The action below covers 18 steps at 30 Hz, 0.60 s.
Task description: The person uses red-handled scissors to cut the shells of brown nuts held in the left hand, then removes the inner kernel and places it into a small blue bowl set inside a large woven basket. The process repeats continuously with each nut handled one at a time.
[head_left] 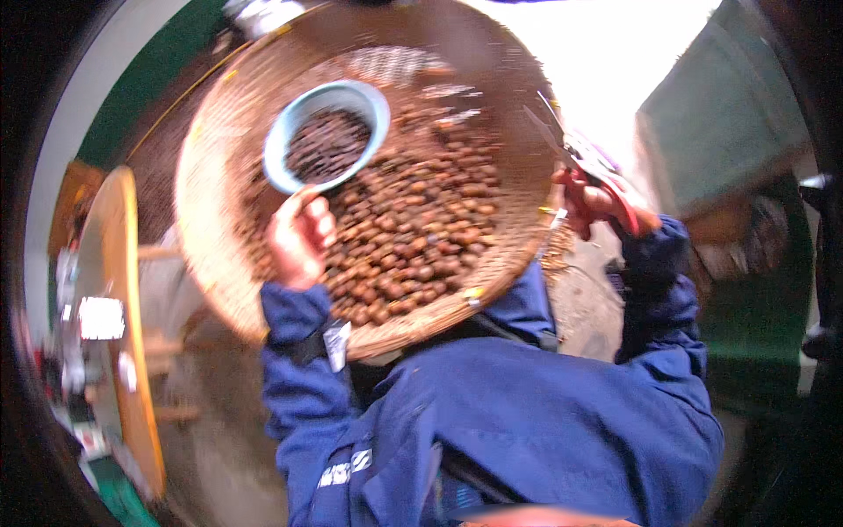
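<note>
A wide round woven basket [215, 255] lies before me, with many round brown nuts or fruits [413, 237] spread over its bottom. On them, toward the far left, rests a light blue bowl [379, 110] containing small dark pieces [329, 145]. My left hand [301, 235] is beside the bowl's near rim, its fingers curled together; what they pinch, if anything, is too blurred to make out. At the basket's right edge my right hand [606, 200] grips scissors [625, 206] with red handles. Their metal blades are parted and point up and left over the basket's rim.
To the left stands a round wooden table [132, 334] with a yellowish edge, a bright white object lying on it. A grey-green panel [711, 114] is at the far right. Bits of debris [555, 250] lie on the floor by the basket's right side.
</note>
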### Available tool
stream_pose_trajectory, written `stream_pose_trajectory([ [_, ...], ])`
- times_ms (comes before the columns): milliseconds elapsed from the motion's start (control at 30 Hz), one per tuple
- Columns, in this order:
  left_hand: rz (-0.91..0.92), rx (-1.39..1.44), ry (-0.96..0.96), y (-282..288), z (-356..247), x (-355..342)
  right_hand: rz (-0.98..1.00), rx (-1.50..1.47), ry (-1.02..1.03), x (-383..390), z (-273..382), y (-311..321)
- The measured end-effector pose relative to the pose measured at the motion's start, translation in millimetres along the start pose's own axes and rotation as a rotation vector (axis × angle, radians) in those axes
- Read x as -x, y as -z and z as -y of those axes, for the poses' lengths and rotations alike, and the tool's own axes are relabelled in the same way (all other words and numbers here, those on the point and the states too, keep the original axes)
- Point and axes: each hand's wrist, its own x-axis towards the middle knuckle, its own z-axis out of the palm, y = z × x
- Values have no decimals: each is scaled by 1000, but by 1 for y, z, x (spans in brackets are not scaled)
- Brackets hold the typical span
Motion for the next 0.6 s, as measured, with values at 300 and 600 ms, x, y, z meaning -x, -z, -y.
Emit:
stream_pose_trajectory([
  [300, 57, -142, -343, 1, 1, 7, 326, 1351, 221, -126, 30, -162],
  [600, 9, -213, -325, -5, 1, 9, 527, 1616, 557, -177, -29, -208],
])
